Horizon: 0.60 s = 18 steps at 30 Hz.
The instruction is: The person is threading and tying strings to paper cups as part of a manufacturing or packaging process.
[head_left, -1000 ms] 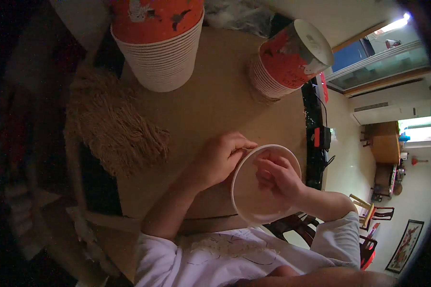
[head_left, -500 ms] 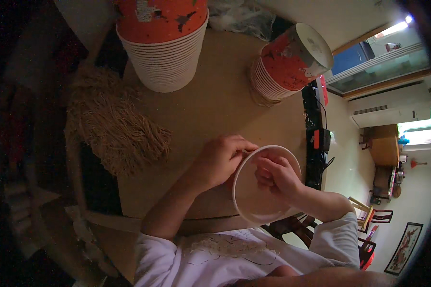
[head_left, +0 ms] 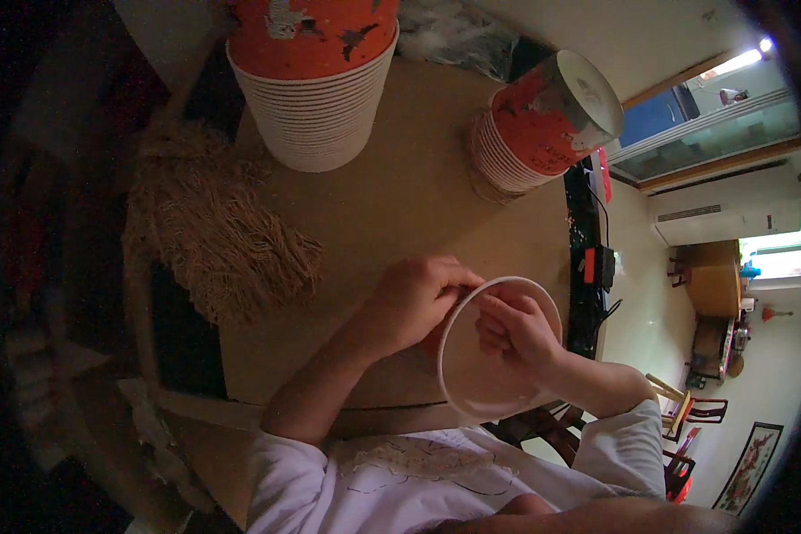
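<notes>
A paper bucket (head_left: 489,387), white inside with a little red showing outside, is tilted in front of my chest with its mouth facing me. My left hand (head_left: 423,298) is closed at its upper left rim, the fingertips pinched there and partly hidden behind the edge. Inside the mouth, my right hand (head_left: 518,336) is closed, with thumb and forefinger at the inner wall close to the left fingertips. Anything small between those fingers cannot be made out.
Two stacks of red and white paper buckets, a tall left stack (head_left: 316,116) and a right stack (head_left: 543,125), stand upside down on the brown tabletop (head_left: 392,169). A bundle of brown twine (head_left: 222,231) lies at the left. Clear plastic wrapping (head_left: 458,37) sits at the back.
My right hand's fingertips have come nearer to the rim and my left fingertips. The bucket has shifted slightly; the view has moved a little too.
</notes>
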Motion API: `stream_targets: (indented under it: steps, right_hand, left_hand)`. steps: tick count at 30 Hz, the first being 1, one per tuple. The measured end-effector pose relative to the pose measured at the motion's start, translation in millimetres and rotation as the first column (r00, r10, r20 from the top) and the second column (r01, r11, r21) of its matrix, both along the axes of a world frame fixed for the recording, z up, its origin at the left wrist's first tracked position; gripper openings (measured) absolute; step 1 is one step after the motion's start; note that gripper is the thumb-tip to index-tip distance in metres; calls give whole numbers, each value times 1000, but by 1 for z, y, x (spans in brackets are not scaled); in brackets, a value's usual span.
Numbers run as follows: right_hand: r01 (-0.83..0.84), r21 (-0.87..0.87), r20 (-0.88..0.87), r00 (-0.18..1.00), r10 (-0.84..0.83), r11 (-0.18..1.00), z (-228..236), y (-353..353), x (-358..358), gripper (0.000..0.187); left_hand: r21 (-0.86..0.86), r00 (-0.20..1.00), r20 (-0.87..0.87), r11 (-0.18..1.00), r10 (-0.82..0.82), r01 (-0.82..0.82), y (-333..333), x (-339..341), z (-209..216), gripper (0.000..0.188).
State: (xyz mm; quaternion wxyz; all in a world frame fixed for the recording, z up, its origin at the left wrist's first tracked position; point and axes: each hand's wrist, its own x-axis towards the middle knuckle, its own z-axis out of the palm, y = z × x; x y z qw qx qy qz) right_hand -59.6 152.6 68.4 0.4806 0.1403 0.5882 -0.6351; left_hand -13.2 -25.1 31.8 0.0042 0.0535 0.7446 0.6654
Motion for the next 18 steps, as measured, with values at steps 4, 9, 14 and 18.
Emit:
stream_targets:
  steps: [4,9,14,18]
  right_hand:
    - [-12,-5,0,1000,12,1000,-1,4,0,15]
    - [-84,56,-38,996,86,995,0,5,1,17]
    - [-147,-5,-299,944,139,989,15,22,20,17]
    - [-651,210,-708,413,573,729,60,25,40,13]
  left_hand:
    - [-133,999,-51,991,19,-25,0,1,8,18]
    - [-250,997,-62,966,55,-69,3,4,8,12]
    - [86,979,64,976,195,-200,8,0,-23,4]
    - [245,986,109,958,128,-152,4,0,-20,5]
